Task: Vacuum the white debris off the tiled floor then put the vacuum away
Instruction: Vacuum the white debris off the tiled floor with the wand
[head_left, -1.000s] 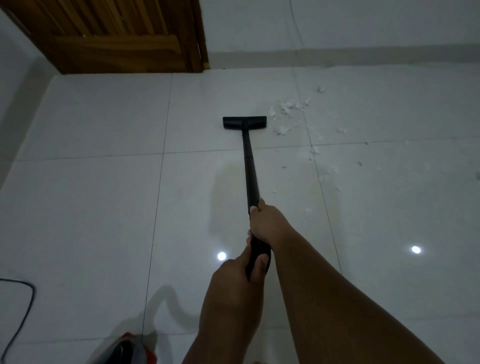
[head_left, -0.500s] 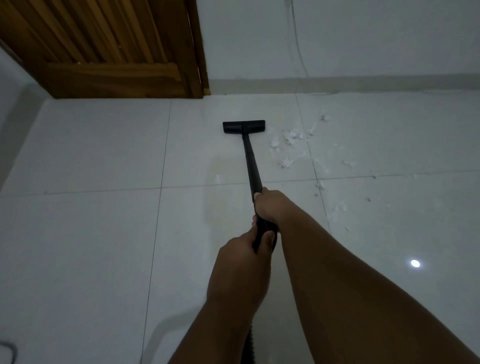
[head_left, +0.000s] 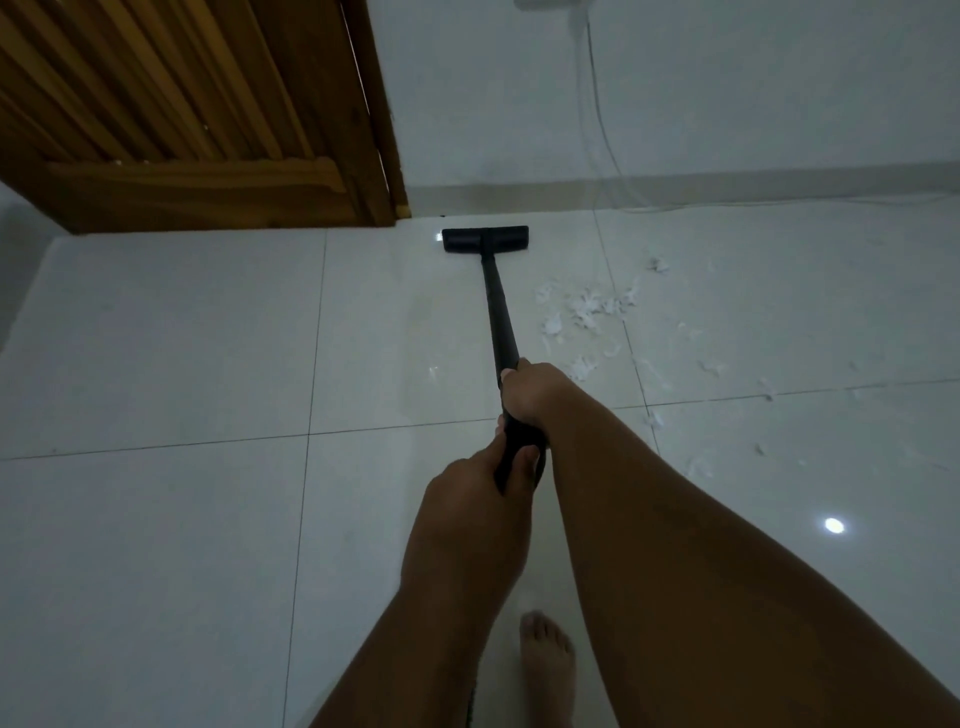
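Upper centre of the frame, the black vacuum head (head_left: 485, 240) lies flat on the glossy pale tiled floor (head_left: 182, 338), near the wooden door (head_left: 208, 130) and white wall (head_left: 753, 88). Scattered white debris (head_left: 587, 312) lies right of the slim black wand (head_left: 497, 312). Each grip is closed round the wand: right hand (head_left: 529, 394) higher in frame, left hand (head_left: 467, 501) below it.

Near end of wand (head_left: 501, 317) beneath hands (head_left: 527, 397)

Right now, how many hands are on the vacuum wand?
2. The right hand grips the black wand farther forward, toward the floor head; the left hand grips it just behind, nearer the body. Neither is hidden.
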